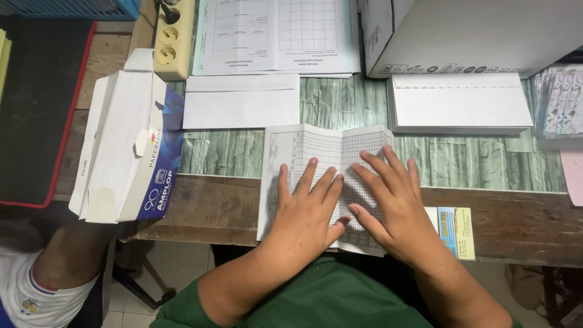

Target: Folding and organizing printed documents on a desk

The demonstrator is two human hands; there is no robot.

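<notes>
Open box of white envelopes (124,152) sat at counter (516,222) left edge. Loose envelope (241,101) lay beside it, envelope stack (458,103) to the right. Printed forms (276,36) and white carton (473,33) at back, power strip (173,39) back-left. Small blue-yellow sticker (456,232), possibly a card, on front edge.

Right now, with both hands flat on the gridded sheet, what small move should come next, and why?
Probably slide the right hand outward along the sheet to sharpen the crease: both palms press it flat, and the left hand can pin it.
</notes>
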